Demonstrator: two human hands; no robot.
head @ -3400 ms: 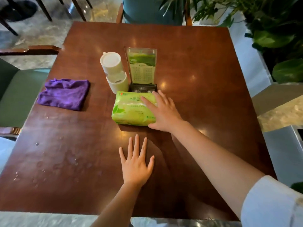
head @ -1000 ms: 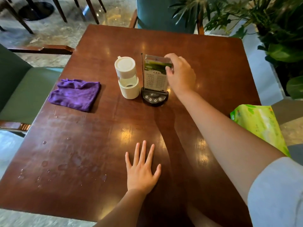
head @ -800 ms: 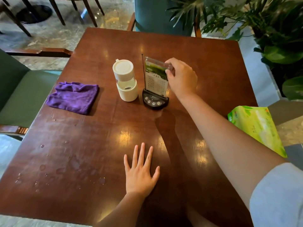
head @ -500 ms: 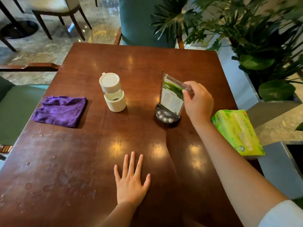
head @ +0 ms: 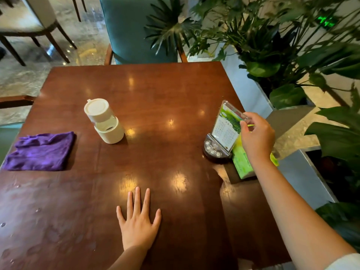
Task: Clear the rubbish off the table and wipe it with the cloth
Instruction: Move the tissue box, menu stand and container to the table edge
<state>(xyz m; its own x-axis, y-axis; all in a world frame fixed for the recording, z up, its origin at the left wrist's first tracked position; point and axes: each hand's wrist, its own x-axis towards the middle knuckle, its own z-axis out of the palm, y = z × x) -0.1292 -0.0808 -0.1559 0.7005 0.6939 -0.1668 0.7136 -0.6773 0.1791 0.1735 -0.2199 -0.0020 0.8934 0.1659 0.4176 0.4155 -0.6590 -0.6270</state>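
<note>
My right hand (head: 257, 137) grips the top of a clear menu stand (head: 224, 133) with a black button base, tilted, at the right edge of the brown wooden table (head: 155, 94). Just behind the stand lies a green tissue pack (head: 242, 162), partly hidden by my wrist. My left hand (head: 139, 221) rests flat on the table near its front, fingers spread. A folded purple cloth (head: 41, 152) lies at the left edge. A white lidded toothpick holder (head: 105, 121) stands left of centre. Water drops (head: 37, 210) and smears mark the front left of the table.
A teal chair (head: 136, 30) stands at the far side of the table. Large leafy plants (head: 282, 45) in a white planter (head: 247, 88) line the right side. A green seat (head: 5, 137) is at the left, and another chair (head: 25, 22) stands at the back left.
My right hand has carried the menu stand from the table's middle to its right edge, beside the tissue pack moved there earlier. My left hand has stayed flat on the table.
</note>
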